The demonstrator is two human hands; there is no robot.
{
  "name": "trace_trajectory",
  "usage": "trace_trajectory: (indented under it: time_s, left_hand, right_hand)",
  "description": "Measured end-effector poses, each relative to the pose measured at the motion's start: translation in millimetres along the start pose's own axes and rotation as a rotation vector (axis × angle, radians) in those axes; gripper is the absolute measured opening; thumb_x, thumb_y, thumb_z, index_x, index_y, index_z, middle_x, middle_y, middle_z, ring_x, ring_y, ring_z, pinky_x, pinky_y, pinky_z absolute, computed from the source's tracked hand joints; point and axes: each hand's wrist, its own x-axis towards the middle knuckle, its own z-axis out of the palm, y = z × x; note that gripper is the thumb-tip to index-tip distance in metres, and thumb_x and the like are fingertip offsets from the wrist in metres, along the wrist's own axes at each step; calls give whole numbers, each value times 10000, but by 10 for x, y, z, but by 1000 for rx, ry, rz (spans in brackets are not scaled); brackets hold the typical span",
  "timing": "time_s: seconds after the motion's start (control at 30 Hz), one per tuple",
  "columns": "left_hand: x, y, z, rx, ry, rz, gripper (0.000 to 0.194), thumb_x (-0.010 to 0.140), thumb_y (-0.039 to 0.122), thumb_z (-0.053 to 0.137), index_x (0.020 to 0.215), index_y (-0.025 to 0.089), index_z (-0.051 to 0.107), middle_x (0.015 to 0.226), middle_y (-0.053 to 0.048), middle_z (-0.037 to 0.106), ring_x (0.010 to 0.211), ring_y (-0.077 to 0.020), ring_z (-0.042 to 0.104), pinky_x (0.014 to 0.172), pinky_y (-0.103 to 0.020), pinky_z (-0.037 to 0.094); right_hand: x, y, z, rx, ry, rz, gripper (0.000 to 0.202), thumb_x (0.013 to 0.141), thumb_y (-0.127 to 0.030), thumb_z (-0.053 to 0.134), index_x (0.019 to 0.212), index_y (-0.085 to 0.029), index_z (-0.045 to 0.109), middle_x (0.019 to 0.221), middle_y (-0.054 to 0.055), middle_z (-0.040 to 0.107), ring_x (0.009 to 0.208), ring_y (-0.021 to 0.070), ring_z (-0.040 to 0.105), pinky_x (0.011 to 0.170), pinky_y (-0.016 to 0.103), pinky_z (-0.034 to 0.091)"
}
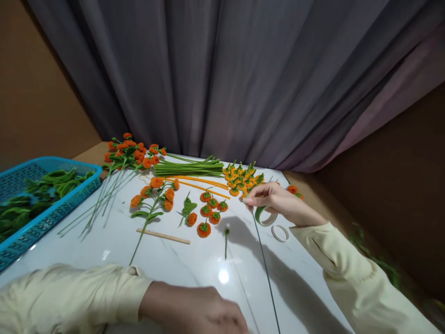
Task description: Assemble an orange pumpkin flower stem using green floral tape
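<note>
The thin dark wire [267,269] runs lengthwise from the right hand [273,199] toward the person, slanting slightly rightward as it comes nearer, with its upper end just left of the green tape roll [258,215] on the counter [198,266]. The right hand's fingers are together, clamped on that upper end, so the wire's long axis leads away from them on the person's side of the roll. The right hand is the nearer one, in contact with the wire; the left hand [206,311] is apart from it, closer to the person than the roll and left of the wire's lower stretch. Whether the left fingers are closed or hold anything, I cannot tell, since they are blurred and turned from view. The short green stem [226,246] is left of the roll.
</note>
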Motion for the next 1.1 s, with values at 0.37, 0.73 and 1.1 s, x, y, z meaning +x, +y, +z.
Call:
trace_trajectory:
  time_s: [0.37, 0.73, 1.1]
  left_hand:
    - [-121, -22, -3, -36, -14, -57, 595, 817, 677, 371, 981, 178, 653, 939, -82, 670, 892, -193, 619, 815, -297, 473]
    - [-1, -138, -164, -449, 331, 1, 526, 794, 676, 435, 800, 153, 488, 636, -33, 618, 476, -106, 568, 483, -218, 449]
    - [237, -376, -424, -510, 641, -10, 509, 776, 687, 438, 760, 178, 417, 453, 24, 543, 319, -117, 515, 289, -174, 372]
  right_hand:
    - [288, -162, -474, 4, 283, -65, 301, 562, -393, 794, 627, -131, 660, 482, -13, 519, 347, 11, 214, 349, 205, 79]
    - [-97, 0, 235, -65, 96, 26, 310, 626, -421, 758, 634, -119, 685, 587, 40, 594, 423, 71, 434, 335, 192, 276]
    - [-44, 584, 879, 254, -174, 160, 385, 634, -487, 744, 659, -113, 658, 491, -42, 498, 326, 15, 279, 306, 188, 158]
